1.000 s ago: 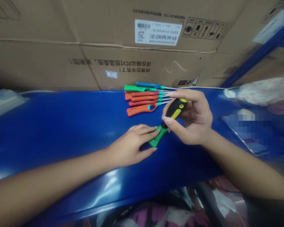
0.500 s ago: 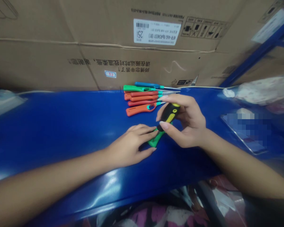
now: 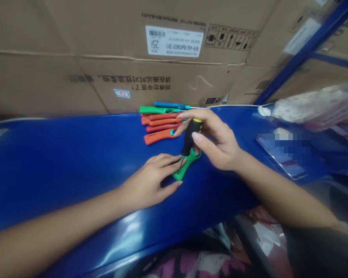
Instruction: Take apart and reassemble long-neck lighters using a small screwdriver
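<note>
My left hand (image 3: 150, 179) presses a green long-nosed lighter (image 3: 188, 166) against the blue table, its fingers and thumb on either side of the handle. In my right hand (image 3: 220, 144) is a black screwdriver (image 3: 189, 139) with a yellow end. Its thin shaft points down to the lighter's handle, beside my left fingertips; exactly where the tip rests I cannot tell. Beyond my hands several more long-nosed lighters lie side by side, among them an orange one (image 3: 158, 136), another green one (image 3: 152, 110) and a blue one (image 3: 169, 104). My right fingers cover part of their metal ends.
A large cardboard box (image 3: 110, 34) stands upright behind the blue table (image 3: 75, 154). To the right lie a phone-like flat object (image 3: 278, 156), partly blurred out, and a pale cloth bundle (image 3: 301, 106). A blue metal post (image 3: 295, 58) slants up at the right.
The screwdriver now stands more upright, and more of the green lighter under it shows. My left hand keeps its hold. The whole view has shifted, so things appear further left.
</note>
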### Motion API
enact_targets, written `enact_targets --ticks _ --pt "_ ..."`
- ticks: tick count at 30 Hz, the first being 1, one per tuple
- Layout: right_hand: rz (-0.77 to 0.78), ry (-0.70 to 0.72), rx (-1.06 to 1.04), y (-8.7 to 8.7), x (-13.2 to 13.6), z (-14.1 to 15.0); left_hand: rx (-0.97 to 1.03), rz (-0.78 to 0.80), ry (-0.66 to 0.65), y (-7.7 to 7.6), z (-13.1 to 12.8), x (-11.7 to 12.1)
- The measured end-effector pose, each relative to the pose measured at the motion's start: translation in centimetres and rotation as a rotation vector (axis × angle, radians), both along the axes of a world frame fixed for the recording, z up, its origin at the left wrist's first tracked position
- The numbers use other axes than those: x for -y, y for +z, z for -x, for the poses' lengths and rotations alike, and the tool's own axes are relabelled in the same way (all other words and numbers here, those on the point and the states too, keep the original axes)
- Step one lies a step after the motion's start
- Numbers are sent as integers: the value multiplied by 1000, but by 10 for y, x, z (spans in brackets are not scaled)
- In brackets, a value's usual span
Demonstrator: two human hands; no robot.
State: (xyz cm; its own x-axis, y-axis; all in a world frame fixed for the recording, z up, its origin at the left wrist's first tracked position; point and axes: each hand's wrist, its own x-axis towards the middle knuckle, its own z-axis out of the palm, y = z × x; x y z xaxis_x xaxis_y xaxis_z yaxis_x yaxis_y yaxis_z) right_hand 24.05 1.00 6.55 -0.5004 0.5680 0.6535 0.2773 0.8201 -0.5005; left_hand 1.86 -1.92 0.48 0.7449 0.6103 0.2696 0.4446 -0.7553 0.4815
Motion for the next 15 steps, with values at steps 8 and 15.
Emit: enact_targets --ticks 8,15 --pt "-396 -63 -73 3 4 1 1 4 -10 2 -1 0" --pt "-85 77 -84 2 6 6 8 6 -5 1 -2 -2"
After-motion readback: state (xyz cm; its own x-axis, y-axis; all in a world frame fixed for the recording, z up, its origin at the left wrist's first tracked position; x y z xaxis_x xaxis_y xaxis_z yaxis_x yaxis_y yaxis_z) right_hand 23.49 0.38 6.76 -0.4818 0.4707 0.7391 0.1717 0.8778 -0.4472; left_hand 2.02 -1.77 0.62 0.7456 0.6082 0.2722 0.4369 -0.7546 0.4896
